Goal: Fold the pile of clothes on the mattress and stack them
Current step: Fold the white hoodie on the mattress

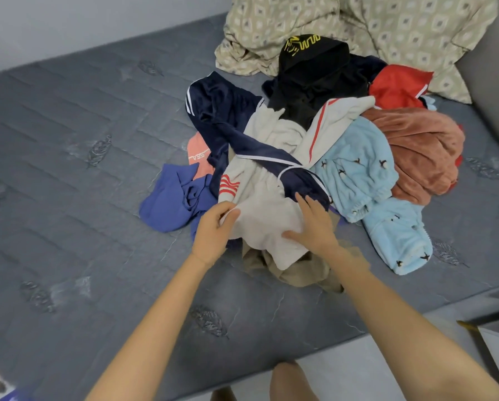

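Here, left hand [213, 231] pinches and flat right hand [314, 224] presses the cream garment [267, 221], which runs away into the pile [309, 140].

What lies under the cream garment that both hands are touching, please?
A crumpled tan garment pokes out beneath the cream garment at its near edge. How far it extends, and whether anything else lies beneath, is hidden by the cream fabric.
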{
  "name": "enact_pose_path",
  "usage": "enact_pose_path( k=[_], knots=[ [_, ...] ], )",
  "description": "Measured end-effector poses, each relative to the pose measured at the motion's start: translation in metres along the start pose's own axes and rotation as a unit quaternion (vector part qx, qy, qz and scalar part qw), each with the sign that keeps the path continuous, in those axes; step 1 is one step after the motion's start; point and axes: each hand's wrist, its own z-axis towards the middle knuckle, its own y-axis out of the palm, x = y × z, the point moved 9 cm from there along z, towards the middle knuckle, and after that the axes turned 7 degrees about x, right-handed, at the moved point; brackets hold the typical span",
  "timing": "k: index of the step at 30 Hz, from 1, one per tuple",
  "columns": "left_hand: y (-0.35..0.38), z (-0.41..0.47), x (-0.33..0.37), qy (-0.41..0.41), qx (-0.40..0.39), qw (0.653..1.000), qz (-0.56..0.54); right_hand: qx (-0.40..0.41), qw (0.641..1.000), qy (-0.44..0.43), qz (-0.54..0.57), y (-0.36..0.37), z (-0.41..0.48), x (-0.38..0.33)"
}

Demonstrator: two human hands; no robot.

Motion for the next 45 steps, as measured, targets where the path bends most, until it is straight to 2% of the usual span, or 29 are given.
enact_pose_path(
  k=[4, 8, 10, 15, 20, 23, 26, 29, 32, 33, 37, 42, 45],
  knots=[
    [-0.035, -0.038, 0.006, -0.004, -0.003, 0.999, -0.034, -0.022, 0.999, -0.029, 0.037, 0.027, -0.029, -0.051],
    [-0.078, -0.069, 0.006, 0.012, -0.007, 0.999, -0.043, -0.031, 0.983, 0.011, 0.183, 0.054, -0.063, -0.098],
    [-0.103, -0.079, 0.003, 0.017, 0.005, 0.999, -0.040, -0.006, 0.974, 0.014, 0.226, 0.060, -0.077, -0.119],
    [-0.164, -0.103, -0.011, 0.033, 0.023, 0.998, -0.050, 0.036, 0.981, -0.082, 0.175, 0.061, -0.119, -0.193],
    [-0.234, -0.115, -0.037, 0.028, 0.088, 0.996, -0.019, 0.022, 0.957, -0.075, 0.279, 0.063, -0.153, -0.263],
    [-0.250, -0.122, -0.060, -0.007, 0.048, 0.998, 0.048, 0.051, 0.943, -0.081, 0.318, 0.053, -0.164, -0.309],
    [-0.252, -0.135, -0.080, -0.065, -0.008, 0.998, 0.011, 0.072, 0.935, -0.071, 0.339, 0.049, -0.173, -0.341],
    [-0.250, -0.152, -0.089, -0.107, -0.023, 0.992, -0.068, 0.088, 0.929, -0.030, 0.358, 0.044, -0.175, -0.348],
    [-0.223, -0.167, -0.085, -0.101, -0.095, 0.985, -0.101, 0.068, 0.928, -0.012, 0.366, 0.043, -0.177, -0.358],
    [-0.216, -0.168, -0.082, -0.103, -0.091, 0.986, -0.098, 0.048, 0.926, -0.018, 0.373, 0.046, -0.178, -0.365],
    [-0.223, -0.149, -0.072, -0.087, 0.049, 0.993, -0.062, 0.001, 0.923, -0.025, 0.385, 0.054, -0.178, -0.366],
    [-0.233, -0.141, -0.073, -0.080, 0.056, 0.993, -0.066, 0.099, 0.923, 0.043, 0.369, 0.040, -0.142, -0.296],
    [-0.233, -0.130, -0.072, -0.089, 0.051, 0.994, -0.046, 0.086, 0.946, 0.073, 0.304, 0.052, -0.116, -0.246]
  ],
)
